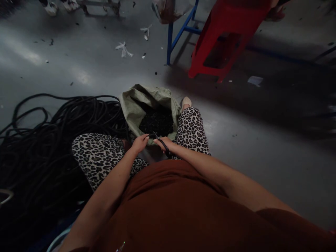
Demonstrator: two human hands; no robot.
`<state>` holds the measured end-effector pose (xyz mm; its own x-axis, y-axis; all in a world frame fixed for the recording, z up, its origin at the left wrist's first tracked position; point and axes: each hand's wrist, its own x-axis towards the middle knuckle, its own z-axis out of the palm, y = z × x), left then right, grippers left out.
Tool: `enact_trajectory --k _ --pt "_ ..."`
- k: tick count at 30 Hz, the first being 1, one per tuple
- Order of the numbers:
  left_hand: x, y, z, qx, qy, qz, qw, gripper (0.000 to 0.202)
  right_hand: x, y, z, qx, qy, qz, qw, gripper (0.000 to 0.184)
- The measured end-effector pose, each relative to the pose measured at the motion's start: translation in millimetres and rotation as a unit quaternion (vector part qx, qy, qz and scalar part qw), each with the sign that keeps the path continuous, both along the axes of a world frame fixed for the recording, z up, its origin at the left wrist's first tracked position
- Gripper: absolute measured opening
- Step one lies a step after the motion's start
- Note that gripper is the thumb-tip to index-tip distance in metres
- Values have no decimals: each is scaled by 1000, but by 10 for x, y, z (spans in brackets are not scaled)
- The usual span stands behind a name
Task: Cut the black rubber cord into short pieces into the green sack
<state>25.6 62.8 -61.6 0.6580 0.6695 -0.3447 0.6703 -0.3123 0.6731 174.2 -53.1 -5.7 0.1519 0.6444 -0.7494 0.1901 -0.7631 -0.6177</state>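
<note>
My right hand [165, 142] is closed round a pair of black-handled scissors [166, 149], whose blades point up and left over the sack's near rim. Just left of it, my left hand [141, 142] pinches the end of a black rubber cord [151, 135] close to the blades. Whether the blades touch the cord is too small to tell. Below both hands an open pale-green woven sack [131, 108] stands between my knees, partly filled with small black pieces [157, 122].
A large tangle of black cord [60, 122] lies on the floor at the left. Ahead on the right stand a red plastic stool [236, 21] and a blue metal frame [170, 42]. White scraps [124, 49] litter the grey floor [91, 70]. Another person's feet [51, 7] show at top left.
</note>
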Motion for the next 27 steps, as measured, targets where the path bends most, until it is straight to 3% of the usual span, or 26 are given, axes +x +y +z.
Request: enact_trajectory --k 6,12,27 --pt "-18 8 -20 9 12 -15 1000 33 16 -4 -81 -15 11 -30 999 50" --pt "-18 19 28 21 15 -13 1000 33 19 7 -6 -36 43 -62 996 58" --pt "15 -14 106 32 8 -22 999 32 -20 7 22 -26 52 11 998 65"
